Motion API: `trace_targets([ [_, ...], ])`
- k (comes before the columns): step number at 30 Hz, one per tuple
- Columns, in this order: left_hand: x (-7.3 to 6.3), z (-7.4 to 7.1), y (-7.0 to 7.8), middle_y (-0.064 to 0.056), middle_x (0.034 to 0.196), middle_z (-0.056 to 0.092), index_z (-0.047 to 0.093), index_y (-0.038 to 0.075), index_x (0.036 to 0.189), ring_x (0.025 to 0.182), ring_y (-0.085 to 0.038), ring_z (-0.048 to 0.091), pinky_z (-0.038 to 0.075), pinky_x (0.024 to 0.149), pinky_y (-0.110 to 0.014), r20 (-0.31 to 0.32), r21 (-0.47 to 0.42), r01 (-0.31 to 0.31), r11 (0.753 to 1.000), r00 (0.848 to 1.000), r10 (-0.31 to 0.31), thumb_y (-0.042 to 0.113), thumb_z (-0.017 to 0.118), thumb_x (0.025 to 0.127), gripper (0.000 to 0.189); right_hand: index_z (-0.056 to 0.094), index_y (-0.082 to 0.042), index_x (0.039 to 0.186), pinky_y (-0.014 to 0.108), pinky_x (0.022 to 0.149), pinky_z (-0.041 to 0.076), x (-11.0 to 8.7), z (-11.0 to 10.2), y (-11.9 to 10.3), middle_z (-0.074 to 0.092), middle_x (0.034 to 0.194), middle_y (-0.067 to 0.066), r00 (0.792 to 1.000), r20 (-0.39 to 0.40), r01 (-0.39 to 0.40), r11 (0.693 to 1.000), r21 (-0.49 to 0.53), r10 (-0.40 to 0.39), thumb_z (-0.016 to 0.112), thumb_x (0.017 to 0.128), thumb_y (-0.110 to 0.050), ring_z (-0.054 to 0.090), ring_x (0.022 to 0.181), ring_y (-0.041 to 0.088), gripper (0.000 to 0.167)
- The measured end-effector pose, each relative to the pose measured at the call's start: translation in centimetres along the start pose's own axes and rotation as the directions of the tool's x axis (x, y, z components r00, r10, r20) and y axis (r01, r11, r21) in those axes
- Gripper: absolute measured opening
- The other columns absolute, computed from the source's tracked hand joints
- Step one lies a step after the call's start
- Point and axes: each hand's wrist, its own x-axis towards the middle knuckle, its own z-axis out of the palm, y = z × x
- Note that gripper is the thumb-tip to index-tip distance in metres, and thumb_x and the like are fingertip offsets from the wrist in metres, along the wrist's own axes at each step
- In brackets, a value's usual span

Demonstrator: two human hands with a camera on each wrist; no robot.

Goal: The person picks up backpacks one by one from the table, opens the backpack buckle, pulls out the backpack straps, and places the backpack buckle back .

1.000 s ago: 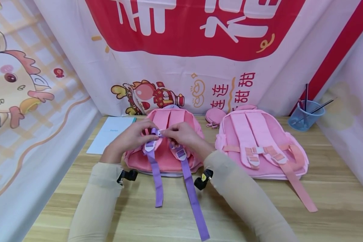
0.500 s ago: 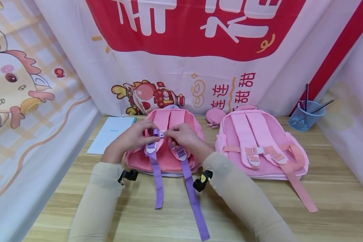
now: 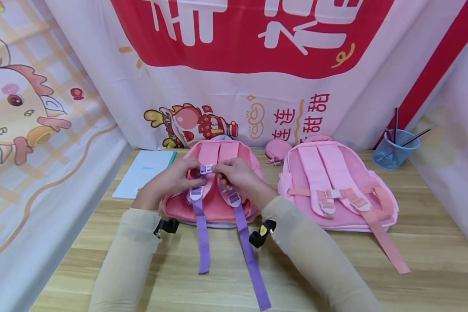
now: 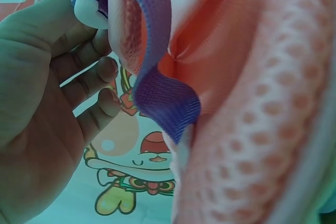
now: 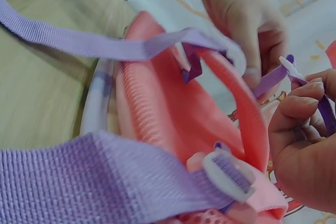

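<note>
A pink backpack (image 3: 214, 212) with purple straps lies back-side up on the table, both hands above it. Between the hands is a small white buckle (image 3: 207, 169) on purple webbing. My left hand (image 3: 171, 177) grips the webbing at the buckle's left side between thumb and fingers. My right hand (image 3: 238, 175) pinches the buckle's right end with thumb and forefinger. White strap adjusters (image 5: 229, 176) hang below the hands, with loose purple tails (image 3: 251, 264) running toward the front. In the left wrist view a purple strap (image 4: 152, 40) curls past the fingers; the buckle is not shown clearly.
A second pink backpack (image 3: 335, 182) lies to the right, its chest strap joined. A round pink pouch (image 3: 277, 150) sits behind it. At the back right stands a blue mesh cup (image 3: 394, 151) with pens. A pale notebook (image 3: 142, 173) lies at left.
The left hand has shifted its hold on the webbing, and the purple loop beside its fingers no longer stands up. The buckle has risen slightly. The left strap tail hangs slightly lower.
</note>
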Motion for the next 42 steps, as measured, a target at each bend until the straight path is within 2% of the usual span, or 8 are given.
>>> trace_targets([
  [6,-0.2,0.3,-0.3,-0.003,0.104,0.068,0.067,0.015,0.104,0.097,-0.023,0.060,0.052,0.092,-0.040,0.008,-0.015,0.024,1.000,1.000,-0.024,0.021,0.080,0.100,0.015,0.072,-0.003,0.096,0.023,0.052,0.038,-0.5,0.3,-0.6,0.055,0.071,0.001,1.000,0.018,0.011,0.998,0.059,-0.012,0.065,0.107,-0.014,0.045,0.058,0.012,0.018],
  [10,-0.1,0.4,-0.2,-0.003,0.105,0.069,0.068,0.016,0.105,0.098,-0.023,0.061,0.052,0.094,-0.041,0.010,-0.018,0.040,0.999,0.999,-0.040,0.022,0.080,0.100,0.014,0.071,-0.004,0.095,0.023,0.052,0.037,-0.6,0.2,-0.6,0.055,0.072,0.001,1.000,0.014,0.010,0.997,0.075,-0.011,0.066,0.107,-0.014,0.045,0.059,0.012,0.017],
  [15,-0.2,0.4,-0.2,-0.004,0.106,0.070,0.070,0.016,0.108,0.098,-0.023,0.061,0.052,0.093,-0.040,0.016,-0.019,0.050,0.999,0.999,-0.049,0.023,0.080,0.100,0.015,0.074,-0.003,0.099,0.023,0.054,0.040,-0.7,0.1,-0.5,0.057,0.073,0.001,1.000,-0.005,0.009,0.999,0.032,-0.008,0.068,0.107,-0.018,0.047,0.060,0.013,0.017],
  [20,-0.8,0.3,-0.1,-0.004,0.109,0.068,0.072,0.018,0.123,0.100,-0.025,0.060,0.052,0.092,-0.040,-0.022,-0.050,0.071,0.996,0.997,-0.072,0.026,0.081,0.100,0.026,0.078,-0.005,0.108,0.024,0.057,0.046,-1.0,0.0,-0.2,0.059,0.074,0.002,1.000,-0.010,0.011,0.998,-0.065,-0.011,0.070,0.106,-0.022,0.051,0.062,0.014,0.018],
  [24,-1.3,0.1,0.2,-0.004,0.109,0.068,0.072,0.018,0.130,0.100,-0.025,0.059,0.051,0.090,-0.040,-0.096,-0.068,0.015,0.998,0.995,-0.022,0.029,0.079,0.101,0.033,0.077,-0.004,0.112,0.025,0.059,0.046,-1.2,-0.2,-0.1,0.058,0.075,0.002,1.000,0.014,0.022,0.997,-0.072,-0.021,0.069,0.107,-0.023,0.051,0.064,0.014,0.020],
  [29,-1.6,-0.1,0.8,-0.003,0.107,0.069,0.072,0.015,0.128,0.098,-0.023,0.060,0.052,0.087,-0.041,-0.158,-0.047,-0.084,0.995,0.985,0.076,0.023,0.078,0.102,0.028,0.077,-0.005,0.113,0.025,0.060,0.046,-1.4,-0.5,0.0,0.058,0.076,0.002,0.999,0.017,0.038,0.996,-0.075,-0.037,0.068,0.108,-0.023,0.051,0.065,0.014,0.020],
  [36,-1.6,-0.4,1.0,-0.001,0.106,0.069,0.073,0.016,0.125,0.099,-0.021,0.059,0.052,0.085,-0.036,-0.151,-0.033,-0.096,0.995,0.984,0.090,0.022,0.079,0.101,0.025,0.077,-0.005,0.112,0.025,0.061,0.047,-1.5,-0.8,-0.1,0.058,0.076,0.002,0.998,0.034,0.055,0.995,-0.085,-0.053,0.067,0.108,-0.022,0.051,0.066,0.014,0.021],
  [42,-1.6,-0.4,0.7,-0.002,0.106,0.068,0.074,0.018,0.124,0.099,-0.022,0.059,0.052,0.084,-0.038,-0.153,-0.046,-0.112,0.993,0.983,0.103,0.022,0.079,0.101,0.024,0.077,-0.004,0.117,0.025,0.062,0.047,-1.5,-1.2,0.1,0.060,0.079,0.003,0.997,0.063,0.047,0.997,-0.063,-0.043,0.067,0.109,-0.022,0.052,0.067,0.014,0.022],
])
